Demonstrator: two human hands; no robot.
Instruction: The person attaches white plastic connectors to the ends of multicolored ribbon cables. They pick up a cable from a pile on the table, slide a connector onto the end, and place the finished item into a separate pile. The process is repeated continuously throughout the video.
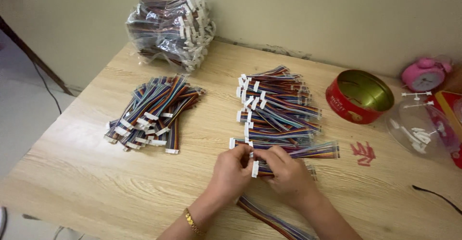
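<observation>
Pale wood tabletop (96,182) meets a plain beige wall, and from the head view we look down on our own two hands at about six o'clock. Our left hand (233,168) and right hand (288,173) touch each other, each grip closed narrowly on a rainbow ribbon cable (263,168) with a white connector, held just above the tabletop. More ribbon cable (269,217) lies under our wrists. Just beyond the fingers, toward twelve o'clock, sits a neat stack of cables (276,106). At ten o'clock lies a looser pile of cables (151,112), and farther off a plastic-wrapped bundle (171,27) leans by the wall. At two o'clock stand an open red tin (358,97), a clear plastic lid (421,129) and a pink alarm clock (424,75).
</observation>
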